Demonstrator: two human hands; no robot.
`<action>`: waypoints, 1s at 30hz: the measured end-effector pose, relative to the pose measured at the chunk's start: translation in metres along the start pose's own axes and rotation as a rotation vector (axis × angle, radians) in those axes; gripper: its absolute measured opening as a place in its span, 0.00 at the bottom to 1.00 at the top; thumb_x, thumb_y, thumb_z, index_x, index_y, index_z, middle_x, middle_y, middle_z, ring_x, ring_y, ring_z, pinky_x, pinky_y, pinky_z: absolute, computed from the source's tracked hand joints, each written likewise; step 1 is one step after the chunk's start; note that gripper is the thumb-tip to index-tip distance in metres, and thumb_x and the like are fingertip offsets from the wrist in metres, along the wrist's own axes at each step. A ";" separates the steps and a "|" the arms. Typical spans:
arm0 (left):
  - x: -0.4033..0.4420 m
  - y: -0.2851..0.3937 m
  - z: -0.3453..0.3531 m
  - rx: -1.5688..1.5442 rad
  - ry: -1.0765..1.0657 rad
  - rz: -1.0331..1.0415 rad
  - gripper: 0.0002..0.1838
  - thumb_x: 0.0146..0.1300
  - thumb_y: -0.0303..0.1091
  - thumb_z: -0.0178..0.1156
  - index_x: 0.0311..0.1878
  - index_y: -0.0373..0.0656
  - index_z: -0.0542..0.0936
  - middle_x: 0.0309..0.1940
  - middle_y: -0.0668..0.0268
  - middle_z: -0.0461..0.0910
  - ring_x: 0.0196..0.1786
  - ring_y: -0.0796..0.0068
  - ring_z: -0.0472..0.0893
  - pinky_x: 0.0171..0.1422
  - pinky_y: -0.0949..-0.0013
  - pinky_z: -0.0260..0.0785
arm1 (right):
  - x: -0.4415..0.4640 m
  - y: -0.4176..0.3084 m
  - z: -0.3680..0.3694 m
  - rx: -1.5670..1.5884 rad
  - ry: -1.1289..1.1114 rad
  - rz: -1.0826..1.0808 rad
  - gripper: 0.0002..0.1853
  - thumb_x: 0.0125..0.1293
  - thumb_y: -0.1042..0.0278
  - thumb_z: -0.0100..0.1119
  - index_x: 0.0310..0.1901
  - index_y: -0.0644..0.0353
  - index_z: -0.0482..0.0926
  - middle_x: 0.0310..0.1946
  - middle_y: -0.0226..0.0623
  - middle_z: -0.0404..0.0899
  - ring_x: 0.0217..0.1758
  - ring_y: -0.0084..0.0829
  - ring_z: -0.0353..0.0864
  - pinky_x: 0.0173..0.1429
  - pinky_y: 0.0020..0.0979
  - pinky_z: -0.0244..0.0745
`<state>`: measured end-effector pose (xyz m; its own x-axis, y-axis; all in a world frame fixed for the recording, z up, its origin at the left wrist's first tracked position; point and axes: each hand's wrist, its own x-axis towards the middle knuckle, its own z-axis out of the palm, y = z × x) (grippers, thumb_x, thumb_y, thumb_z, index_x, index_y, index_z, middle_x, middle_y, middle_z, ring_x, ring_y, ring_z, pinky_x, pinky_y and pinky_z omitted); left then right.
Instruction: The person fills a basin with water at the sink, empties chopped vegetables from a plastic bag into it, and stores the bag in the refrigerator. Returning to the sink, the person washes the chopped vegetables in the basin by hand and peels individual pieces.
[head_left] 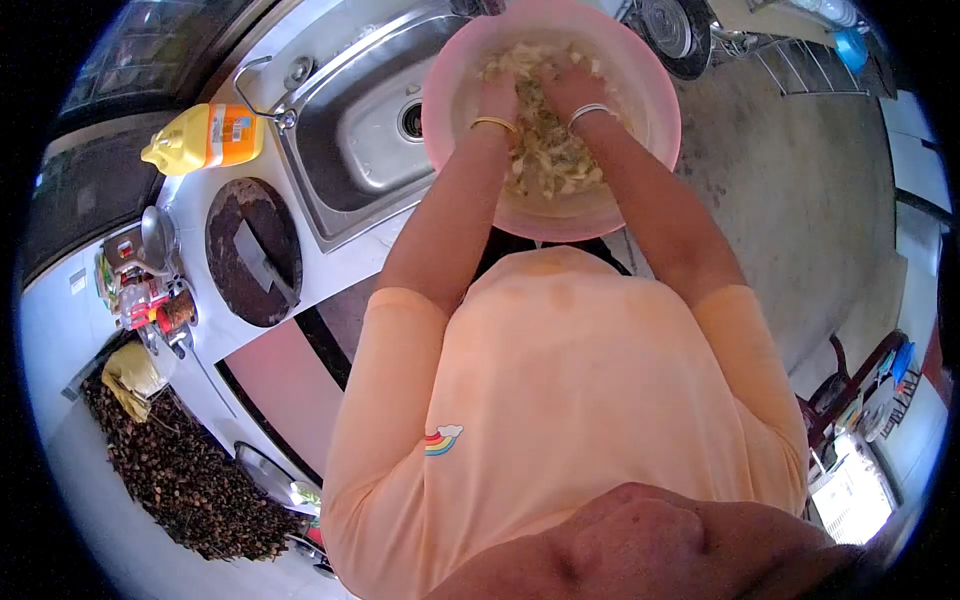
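Both hands are down in a large pink basin [652, 115] of cloudy water, among pale and greenish chopped pieces [550, 150] that look like vegetables. My left hand [497, 98], with a gold-coloured bangle at the wrist, is in the left part of the basin. Close to its right, my right hand [572, 88] wears a silver-coloured bangle. Water and pieces hide the fingers of both hands. The basin overlaps the right side of a steel sink [370, 130], whose drain shows beside the basin's rim.
Left of the sink, a round dark chopping board [235, 215] holds a cleaver [262, 262]. A yellow bottle [190, 138] lies behind it. Jars [150, 300] stand at the counter's left end. A dark pan [675, 35] and wire rack [805, 70] are at the upper right.
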<state>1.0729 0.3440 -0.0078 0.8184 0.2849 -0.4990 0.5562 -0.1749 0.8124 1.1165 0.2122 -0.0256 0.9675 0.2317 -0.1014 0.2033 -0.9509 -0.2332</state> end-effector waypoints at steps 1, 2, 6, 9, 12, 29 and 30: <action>-0.008 0.009 0.008 -0.434 0.075 -0.187 0.27 0.63 0.50 0.51 0.61 0.43 0.68 0.55 0.56 0.72 0.52 0.57 0.75 0.51 0.56 0.71 | 0.007 -0.006 0.016 -0.081 -0.126 -0.023 0.30 0.65 0.41 0.40 0.66 0.43 0.64 0.65 0.43 0.61 0.68 0.47 0.60 0.69 0.54 0.52; 0.006 -0.002 0.014 -0.438 0.078 -0.185 0.27 0.63 0.50 0.51 0.61 0.43 0.68 0.55 0.56 0.72 0.52 0.57 0.75 0.51 0.56 0.71 | 0.009 -0.010 0.020 -0.124 -0.189 -0.036 0.30 0.65 0.41 0.40 0.65 0.43 0.64 0.66 0.44 0.61 0.68 0.47 0.60 0.69 0.55 0.52; 0.026 -0.022 0.017 -0.949 -0.198 -0.149 0.24 0.61 0.53 0.55 0.50 0.43 0.76 0.47 0.61 0.79 0.46 0.62 0.78 0.53 0.60 0.70 | -0.006 -0.023 0.008 0.437 -0.231 -0.047 0.28 0.65 0.45 0.45 0.63 0.48 0.67 0.64 0.44 0.65 0.63 0.47 0.67 0.66 0.52 0.59; 0.009 -0.009 0.008 -0.815 -0.228 -0.212 0.27 0.59 0.56 0.57 0.51 0.44 0.76 0.47 0.62 0.78 0.46 0.64 0.78 0.52 0.61 0.69 | -0.026 -0.030 -0.039 0.609 -0.242 -0.056 0.28 0.62 0.49 0.54 0.61 0.52 0.69 0.56 0.46 0.73 0.54 0.43 0.76 0.58 0.44 0.69; -0.016 0.019 0.011 -0.732 -0.076 -0.183 0.28 0.58 0.57 0.58 0.51 0.43 0.77 0.45 0.62 0.78 0.46 0.67 0.77 0.50 0.64 0.69 | -0.029 -0.022 -0.055 0.909 -0.231 -0.084 0.26 0.59 0.53 0.61 0.57 0.57 0.73 0.46 0.45 0.80 0.44 0.37 0.81 0.49 0.35 0.75; -0.065 0.005 -0.010 -1.030 -0.304 0.063 0.21 0.65 0.46 0.53 0.57 0.46 0.69 0.50 0.56 0.74 0.51 0.56 0.76 0.53 0.53 0.72 | -0.056 0.016 -0.083 1.849 -0.758 0.227 0.19 0.66 0.62 0.53 0.57 0.57 0.70 0.40 0.35 0.80 0.32 0.26 0.80 0.19 0.23 0.69; -0.069 0.010 -0.014 -1.246 -0.404 -0.012 0.23 0.65 0.47 0.52 0.58 0.44 0.68 0.53 0.54 0.72 0.55 0.53 0.74 0.56 0.50 0.69 | -0.054 0.017 -0.083 1.847 -0.764 0.222 0.19 0.66 0.62 0.53 0.57 0.57 0.70 0.40 0.35 0.80 0.32 0.26 0.80 0.19 0.23 0.69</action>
<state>1.0199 0.3358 0.0384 0.9209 -0.0584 -0.3854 0.2353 0.8715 0.4303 1.0798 0.1663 0.0566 0.5973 0.6582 -0.4584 -0.7389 0.2293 -0.6336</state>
